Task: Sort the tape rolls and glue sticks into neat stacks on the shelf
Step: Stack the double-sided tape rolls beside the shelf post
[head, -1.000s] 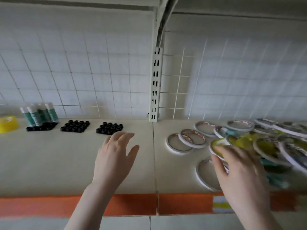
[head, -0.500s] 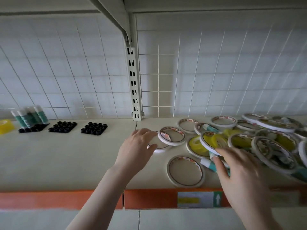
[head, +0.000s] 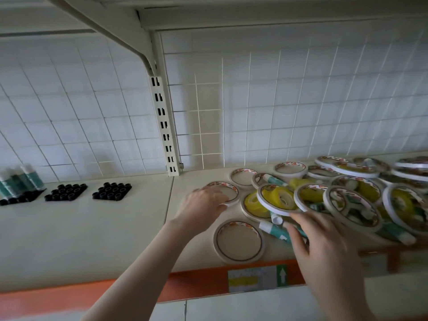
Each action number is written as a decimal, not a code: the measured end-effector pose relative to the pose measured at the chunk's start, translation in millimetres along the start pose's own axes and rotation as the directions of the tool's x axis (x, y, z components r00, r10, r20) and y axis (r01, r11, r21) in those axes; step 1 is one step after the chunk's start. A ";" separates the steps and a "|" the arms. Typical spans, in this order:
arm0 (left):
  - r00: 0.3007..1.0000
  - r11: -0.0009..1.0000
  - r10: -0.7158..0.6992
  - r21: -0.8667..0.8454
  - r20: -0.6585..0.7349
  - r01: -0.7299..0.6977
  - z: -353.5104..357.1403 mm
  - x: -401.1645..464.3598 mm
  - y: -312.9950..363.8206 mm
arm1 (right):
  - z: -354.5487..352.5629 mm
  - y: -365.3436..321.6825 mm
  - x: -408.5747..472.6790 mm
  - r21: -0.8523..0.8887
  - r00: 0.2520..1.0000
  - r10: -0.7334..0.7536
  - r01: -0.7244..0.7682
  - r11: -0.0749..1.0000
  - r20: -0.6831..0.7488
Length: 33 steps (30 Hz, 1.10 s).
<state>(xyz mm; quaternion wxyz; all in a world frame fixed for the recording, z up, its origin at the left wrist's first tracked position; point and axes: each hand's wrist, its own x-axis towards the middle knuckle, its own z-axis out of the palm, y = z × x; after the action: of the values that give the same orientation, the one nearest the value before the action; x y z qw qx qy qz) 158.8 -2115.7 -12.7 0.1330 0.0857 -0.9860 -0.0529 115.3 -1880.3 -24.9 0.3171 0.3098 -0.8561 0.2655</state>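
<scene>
Over on the far left of the shelf [head: 69, 232] there's a bunch of glue sticks [head: 20, 181] standing upright in a black holder [head: 22, 197], teal labels, white caps. Right of that sit two more black holders [head: 66, 192], nothing in them, close together near the back grid [head: 76, 117]. A slotted upright post [head: 164, 126] splits the back wall about mid-frame.

Just right of the post, the left hand [head: 202, 208] is laid over a flat white tape ring [head: 228, 193], fingers fairly straight and resting on its rim, not really gripping it. Nearer the shelf edge, another ring [head: 239, 241] lies flat by itself, just beside an orange strip [head: 196, 287] with a price label [head: 257, 278].

Then the right hand [head: 328, 253], fingers spread and loose, reaching into the pile. Its fingertips [head: 292, 229] are at a loose glue stick [head: 275, 230] lying on its side, but it's blurry, so I can't tell if they actually touch.

The right side is the mess: a heap of tape rolls [head: 352, 205], white rings overlapping and tilted over yellow rolls [head: 279, 196], with a few more glue sticks poking out underneath, running off the right edge.
</scene>
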 end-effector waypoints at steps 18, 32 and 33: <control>0.957 0.995 -0.093 0.015 -0.276 0.100 -44.8 -33.4 -20.0 | 26.5 -36.2 13.1 0.109 0.990 -0.142 0.141 0.984 0.003; 0.879 0.928 -0.316 0.075 -0.357 0.364 -75.3 -133.9 -91.6 | 95.7 -117.5 51.1 0.177 0.824 -0.500 0.468 0.866 0.268; 0.872 0.922 -0.326 0.080 -0.365 0.379 -76.1 -139.6 -93.4 | 99.0 -119.7 51.0 0.166 0.805 -0.518 0.490 0.855 0.289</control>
<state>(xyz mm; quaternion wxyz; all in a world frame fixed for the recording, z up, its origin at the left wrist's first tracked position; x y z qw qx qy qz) 326.5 -2187.9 13.0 0.2852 0.2820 -0.9160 0.0131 130.6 -2043.0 -23.0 0.2181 0.5782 -0.7712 0.1528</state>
